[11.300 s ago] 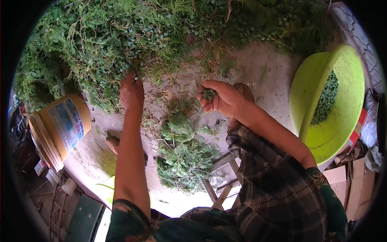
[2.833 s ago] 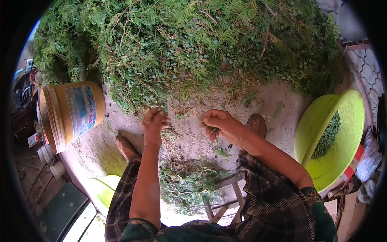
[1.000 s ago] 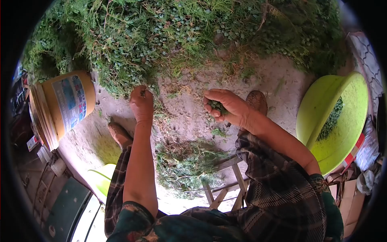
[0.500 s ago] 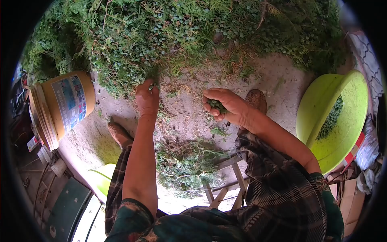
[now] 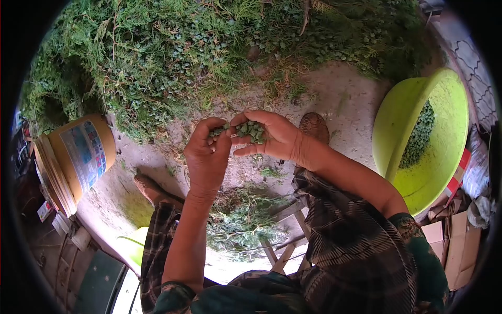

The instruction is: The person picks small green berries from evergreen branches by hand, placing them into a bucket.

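Right hand point(image 5: 269, 135) half-closed, left hand point(image 5: 208, 153) curled, both holding green cones point(image 5: 252, 132); axes seemingly mixed.

Both hands point(image 5: 235, 144) meet (fingertips apparently touching), each holding small green cones point(image 5: 251, 131), above littered ground point(image 5: 334, 99).

Dark green patterned sleeves point(image 5: 413, 238), plaid trousers point(image 5: 355, 246), brown speckled shoes point(image 5: 315, 128).

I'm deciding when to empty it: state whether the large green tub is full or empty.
Partly filled: small green pods lie inside the tub, beside bare plastic.
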Demonstrator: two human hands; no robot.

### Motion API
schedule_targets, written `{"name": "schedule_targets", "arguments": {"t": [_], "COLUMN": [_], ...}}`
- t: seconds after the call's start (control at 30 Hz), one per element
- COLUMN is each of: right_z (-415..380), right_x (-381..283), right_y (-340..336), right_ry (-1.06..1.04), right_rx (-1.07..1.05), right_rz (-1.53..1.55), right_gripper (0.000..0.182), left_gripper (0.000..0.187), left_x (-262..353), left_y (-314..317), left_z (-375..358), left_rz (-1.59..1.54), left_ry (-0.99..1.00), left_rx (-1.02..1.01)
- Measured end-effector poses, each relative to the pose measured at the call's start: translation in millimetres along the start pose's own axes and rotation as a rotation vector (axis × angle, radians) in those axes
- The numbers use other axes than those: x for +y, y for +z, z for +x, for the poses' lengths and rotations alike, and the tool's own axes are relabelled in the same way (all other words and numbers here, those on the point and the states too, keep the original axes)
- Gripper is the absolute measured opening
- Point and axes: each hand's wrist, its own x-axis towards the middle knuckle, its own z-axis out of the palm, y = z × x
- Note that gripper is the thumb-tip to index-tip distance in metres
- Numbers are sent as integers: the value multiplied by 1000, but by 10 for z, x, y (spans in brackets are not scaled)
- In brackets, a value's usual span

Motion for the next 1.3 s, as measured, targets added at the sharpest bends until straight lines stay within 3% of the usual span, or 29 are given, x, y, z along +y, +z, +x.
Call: {"name": "schedule_targets", "arguments": {"t": [0.13, 0.23, 0.33, 0.47, 0.6, 0.67, 0.73, 0.8, 0.87, 0.93, 0.97, 1.07, 1.3], "right_z": [23, 73, 62, -17, -23, -9, 34, 86, 43, -18, -45, -37, -67], "right_x": [16, 32, 22, -17, -35, -22, 1, 41, 14, 3, -10, -1, -27], "right_y": [-53, -140, -156, -46, -42, -35, -32, -60, -97, -94, -62, -29, 50], "right_ry": [-22, -22, -22, -34, -40, -51, -62, -42, -62, -78, -68, -40, -66], "right_rx": [-14, -19, -120, -111, -108, -115, -122, -47, -33, -25, -18, -29, -130], "right_rz": [16, 37, 66, 155, 169, 179, 188, 230, 178, 130, 88, 2, -160], "right_gripper": [31, 30, 30, 29, 29, 28, 26, 22, 20, 18, 18, 19, 22], "left_gripper": [24, 26, 33, 17, 18, 17, 18, 14, 10, 12, 15, 14, 18], "left_x": [77, 219, 147, 207, 322, 268, 275, 153, 187, 264, 301, 220, 187], "left_y": [134, 215, 157, 99, 183, 242, 349, 390, 383, 340, 313, 195, 281], "left_z": [-69, -144, -189, -146, -109, -101, -109, -63, -41, -31, -10, 36, 12], "left_rz": [237, 283, 392, 101, 1, 414, 347, 624, 541, -162, -356, -537, -364], "left_ry": [18, 182, 299, 16, 11, 332, 215, 389, 350, -314, -388, -510, -393], "left_rx": [57, -122, -145, 14, 15, -95, -105, -98, -92, 2, 29, 48, 201]}}
